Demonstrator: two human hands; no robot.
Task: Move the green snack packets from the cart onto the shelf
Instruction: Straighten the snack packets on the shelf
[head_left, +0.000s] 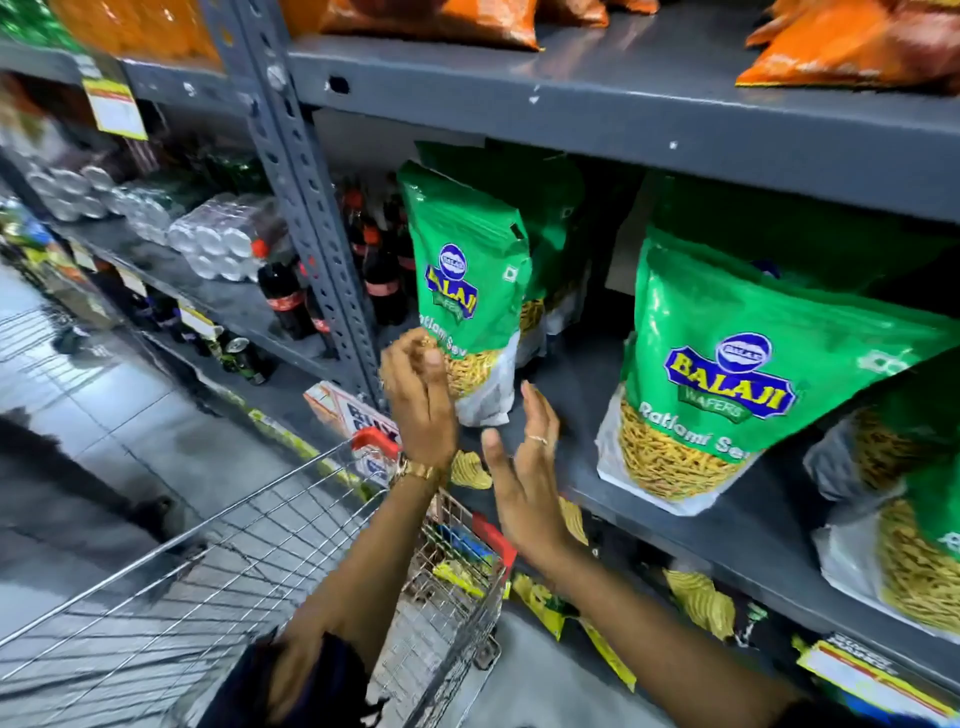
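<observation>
With my left hand (415, 400) steadying the lower corner of the upright Balaji Ratlami Sev packet (467, 291) on the grey shelf (582, 395), I'd bring my right hand (524, 483) — open, empty (just beside it) — in to square it up.

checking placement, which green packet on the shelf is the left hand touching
The leftmost green packet, standing beside the grey upright: the left hand touches its lower corner. The other packets sit further right, untouched.
</observation>
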